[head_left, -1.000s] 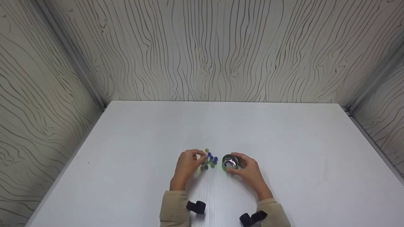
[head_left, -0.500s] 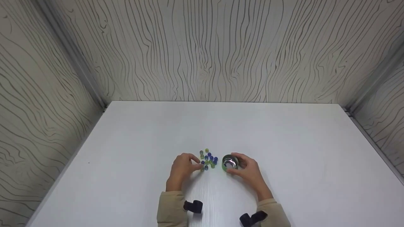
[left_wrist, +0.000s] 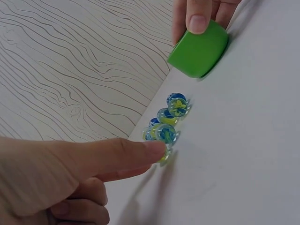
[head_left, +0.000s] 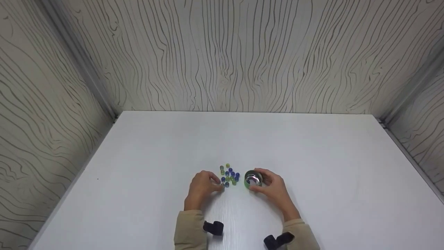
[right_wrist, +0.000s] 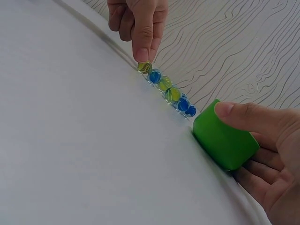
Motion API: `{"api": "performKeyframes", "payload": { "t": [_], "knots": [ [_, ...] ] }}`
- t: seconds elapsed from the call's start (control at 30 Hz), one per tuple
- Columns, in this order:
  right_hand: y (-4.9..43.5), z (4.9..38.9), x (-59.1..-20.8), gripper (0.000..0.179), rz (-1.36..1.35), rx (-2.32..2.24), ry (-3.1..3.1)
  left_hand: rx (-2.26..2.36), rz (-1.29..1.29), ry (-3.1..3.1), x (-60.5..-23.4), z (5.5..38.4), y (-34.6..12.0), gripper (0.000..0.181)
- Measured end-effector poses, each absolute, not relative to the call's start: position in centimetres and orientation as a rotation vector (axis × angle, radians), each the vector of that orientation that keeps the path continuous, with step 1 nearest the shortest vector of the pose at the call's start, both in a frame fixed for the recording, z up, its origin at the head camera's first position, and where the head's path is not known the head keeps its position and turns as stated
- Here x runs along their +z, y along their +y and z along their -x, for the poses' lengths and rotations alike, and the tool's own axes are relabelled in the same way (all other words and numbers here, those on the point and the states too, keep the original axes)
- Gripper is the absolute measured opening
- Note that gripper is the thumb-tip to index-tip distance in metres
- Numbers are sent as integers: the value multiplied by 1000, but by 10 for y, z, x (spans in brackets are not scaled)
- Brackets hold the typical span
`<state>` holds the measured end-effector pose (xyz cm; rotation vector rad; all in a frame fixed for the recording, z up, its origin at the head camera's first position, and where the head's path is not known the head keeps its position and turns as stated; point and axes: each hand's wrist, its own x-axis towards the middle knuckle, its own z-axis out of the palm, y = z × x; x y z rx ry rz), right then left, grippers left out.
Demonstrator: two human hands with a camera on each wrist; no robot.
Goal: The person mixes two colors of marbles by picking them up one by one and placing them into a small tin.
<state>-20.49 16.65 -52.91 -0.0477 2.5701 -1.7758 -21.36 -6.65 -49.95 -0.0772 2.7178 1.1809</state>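
Near-left marble (right_wrist: pixel 145 68) pinched by left hand (head_left: pixel 202 186)
Green cup's (right_wrist: pixel 224 140) gripped by right hand (head_left: pixel 274 186), just right of the other marbles (head_left: pixel 232 178).

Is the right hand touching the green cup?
Touching. The right wrist view shows the right hand holding the green cup, its thumb against the side.

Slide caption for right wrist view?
Right hand grips green cup beside blue and yellow marbles; left hand touches the end marble.

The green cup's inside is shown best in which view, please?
The head view: it looks down into the cup's shiny interior. Both wrist views show only the green outer wall, partly covered by the right hand.
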Motion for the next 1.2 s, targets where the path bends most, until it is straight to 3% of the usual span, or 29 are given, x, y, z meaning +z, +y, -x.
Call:
{"api": "performKeyframes", "payload": {
  "t": [1.2],
  "knots": [
    [167, 204, -529, 58, 38, -1738, 2606, 1198, 60, 2696, -495, 211, -65, 13]
  ]
}}
